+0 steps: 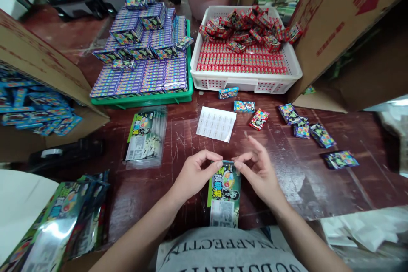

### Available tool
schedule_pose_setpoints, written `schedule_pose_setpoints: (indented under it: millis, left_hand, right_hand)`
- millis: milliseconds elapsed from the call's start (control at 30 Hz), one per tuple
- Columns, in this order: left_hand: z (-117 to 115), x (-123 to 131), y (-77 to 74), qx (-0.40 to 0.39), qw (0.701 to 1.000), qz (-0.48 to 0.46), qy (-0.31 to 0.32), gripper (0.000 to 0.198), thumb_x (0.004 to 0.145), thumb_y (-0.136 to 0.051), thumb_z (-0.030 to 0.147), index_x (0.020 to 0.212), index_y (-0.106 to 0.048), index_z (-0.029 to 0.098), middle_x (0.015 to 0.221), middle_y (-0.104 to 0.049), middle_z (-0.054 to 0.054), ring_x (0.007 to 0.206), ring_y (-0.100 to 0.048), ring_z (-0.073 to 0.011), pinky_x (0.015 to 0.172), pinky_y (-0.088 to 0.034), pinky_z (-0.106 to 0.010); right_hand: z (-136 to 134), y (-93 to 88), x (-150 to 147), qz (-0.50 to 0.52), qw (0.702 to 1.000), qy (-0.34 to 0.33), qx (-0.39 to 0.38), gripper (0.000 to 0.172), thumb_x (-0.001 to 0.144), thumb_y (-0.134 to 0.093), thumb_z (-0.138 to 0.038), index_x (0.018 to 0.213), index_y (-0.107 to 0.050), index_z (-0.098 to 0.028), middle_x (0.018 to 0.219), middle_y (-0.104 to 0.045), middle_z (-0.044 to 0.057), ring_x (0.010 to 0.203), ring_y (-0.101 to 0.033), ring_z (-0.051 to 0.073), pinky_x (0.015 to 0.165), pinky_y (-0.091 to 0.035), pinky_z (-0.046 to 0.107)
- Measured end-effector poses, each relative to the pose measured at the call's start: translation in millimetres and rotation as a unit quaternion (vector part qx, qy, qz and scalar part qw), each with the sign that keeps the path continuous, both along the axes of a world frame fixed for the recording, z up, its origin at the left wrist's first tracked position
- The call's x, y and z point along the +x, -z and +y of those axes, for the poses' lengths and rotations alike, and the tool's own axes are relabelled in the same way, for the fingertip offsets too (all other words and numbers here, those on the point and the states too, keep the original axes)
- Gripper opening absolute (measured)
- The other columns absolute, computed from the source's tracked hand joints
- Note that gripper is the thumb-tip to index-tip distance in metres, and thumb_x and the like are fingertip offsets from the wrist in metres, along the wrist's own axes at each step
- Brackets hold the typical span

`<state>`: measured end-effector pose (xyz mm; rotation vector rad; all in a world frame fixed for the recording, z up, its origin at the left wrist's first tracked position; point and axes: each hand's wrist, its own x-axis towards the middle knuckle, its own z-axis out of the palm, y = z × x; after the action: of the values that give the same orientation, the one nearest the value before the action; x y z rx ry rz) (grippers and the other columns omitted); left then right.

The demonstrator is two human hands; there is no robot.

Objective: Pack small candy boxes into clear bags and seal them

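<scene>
Close to my body, a green and black printed plastic packet point(224, 191) lies on the table, its top edge pinched at both corners. My left hand point(200, 172) grips the upper left corner between thumb and forefinger. At the upper right corner, my right hand point(259, 174) pinches with its thumb and forefinger while its other fingers are raised. Just beyond my hands lies a white sheet of oval stickers point(216, 123). To the left is a stack of similar flat packets point(145, 138). A small red box point(259, 119) and a blue box point(244, 106) lie past my right hand.
A green tray point(143, 101) of purple boxes and a white basket point(247, 81) of red boxes stand at the back. Cardboard cartons point(347, 21) flank both sides. Several dark boxes point(321, 135) lie at right. Filled packets point(60, 208) are piled at lower left.
</scene>
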<state>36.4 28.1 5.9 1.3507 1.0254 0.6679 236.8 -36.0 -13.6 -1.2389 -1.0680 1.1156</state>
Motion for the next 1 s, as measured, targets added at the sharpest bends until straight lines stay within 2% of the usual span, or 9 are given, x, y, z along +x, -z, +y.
schedule_pose_setpoints:
  millis: [200,367,467,533,633,700,767,833,1000]
  left_hand:
    - [10.1,5.1,-20.6,-0.041,0.999,0.024,0.019,0.014,0.084,-0.072,0.033,0.083,-0.072,0.019,0.086,-0.075,-0.004,0.081,-0.068,-0.0190,0.082,-0.054,-0.037]
    - [5.4,-3.4,-21.0,-0.047,0.997,0.009,0.058,0.018,0.086,-0.074,0.037,0.093,-0.075,0.020,0.097,-0.077,-0.005,0.089,-0.070,-0.0196,0.087,-0.054,-0.038]
    - [-5.6,-6.1,-12.5,-0.021,0.997,-0.033,0.062,0.019,0.083,-0.077,0.032,0.098,-0.073,0.021,0.107,-0.075,-0.005,0.099,-0.069,-0.0200,0.093,-0.054,-0.038]
    - [-10.6,-4.7,-7.2,0.002,0.998,-0.043,0.045,0.015,0.083,-0.077,0.029,0.095,-0.071,0.020,0.107,-0.075,-0.005,0.100,-0.069,-0.0197,0.094,-0.053,-0.038]
    - [-12.6,0.3,-2.9,0.006,0.999,-0.030,0.033,0.012,0.084,-0.075,0.027,0.092,-0.071,0.019,0.103,-0.075,-0.005,0.097,-0.069,-0.0193,0.092,-0.054,-0.037]
    - [-12.5,3.9,-2.1,0.003,0.999,-0.024,0.037,0.013,0.085,-0.074,0.028,0.094,-0.071,0.019,0.102,-0.075,-0.005,0.095,-0.070,-0.0192,0.091,-0.054,-0.037]
    - [-13.1,6.7,-1.9,0.006,0.999,-0.020,0.043,0.014,0.085,-0.073,0.029,0.096,-0.071,0.020,0.102,-0.076,-0.005,0.094,-0.069,-0.0191,0.090,-0.054,-0.037]
    - [-14.7,8.6,-1.9,0.010,0.999,-0.019,0.048,0.015,0.086,-0.072,0.029,0.097,-0.071,0.020,0.100,-0.076,-0.005,0.093,-0.069,-0.0190,0.089,-0.054,-0.037]
    - [-18.2,6.7,-2.2,0.005,0.999,-0.017,0.048,0.016,0.087,-0.072,0.030,0.098,-0.071,0.020,0.099,-0.076,-0.005,0.091,-0.069,-0.0191,0.087,-0.055,-0.036]
  right_hand:
    - [11.9,-21.9,-1.4,0.028,0.996,0.017,-0.078,0.085,0.082,-0.074,-0.031,0.154,-0.028,-0.025,0.080,-0.068,-0.002,0.071,-0.065,0.016,0.071,-0.058,0.033]
    - [3.4,-26.0,11.3,0.021,0.997,-0.023,-0.076,0.086,0.086,-0.074,-0.034,0.157,-0.025,-0.029,0.083,-0.071,-0.002,0.076,-0.068,0.016,0.078,-0.059,0.036]
    - [-7.3,-25.3,23.3,0.007,0.995,-0.071,-0.065,0.077,0.092,-0.068,-0.035,0.157,-0.026,-0.031,0.092,-0.075,0.002,0.087,-0.071,0.019,0.087,-0.059,0.041]
    - [-9.2,-30.7,32.7,-0.028,0.994,-0.091,-0.052,0.066,0.093,-0.066,-0.035,0.151,-0.036,-0.032,0.102,-0.074,0.004,0.096,-0.070,0.020,0.091,-0.058,0.042]
    - [0.0,-51.0,45.8,-0.137,0.986,-0.091,0.003,0.033,0.092,-0.068,-0.035,0.124,-0.062,-0.030,0.116,-0.067,0.006,0.109,-0.065,0.022,0.096,-0.054,0.042]
    - [11.0,-68.0,49.8,-0.210,0.966,-0.146,0.032,0.012,0.092,-0.067,-0.034,0.102,-0.068,-0.027,0.116,-0.066,0.006,0.112,-0.062,0.023,0.098,-0.051,0.044]
    - [21.7,-80.7,48.0,-0.258,0.935,-0.241,0.034,0.006,0.092,-0.066,-0.032,0.091,-0.067,-0.026,0.111,-0.067,0.005,0.106,-0.063,0.023,0.095,-0.052,0.043]
    - [29.5,-85.0,41.9,-0.297,0.908,-0.296,0.024,0.002,0.089,-0.066,-0.027,0.088,-0.066,-0.026,0.105,-0.068,0.003,0.095,-0.065,0.020,0.085,-0.054,0.039]
    - [32.1,-68.1,26.9,-0.377,0.888,-0.265,-0.013,0.004,0.084,-0.066,-0.024,0.088,-0.063,-0.024,0.094,-0.067,0.002,0.077,-0.062,0.016,0.069,-0.051,0.032]
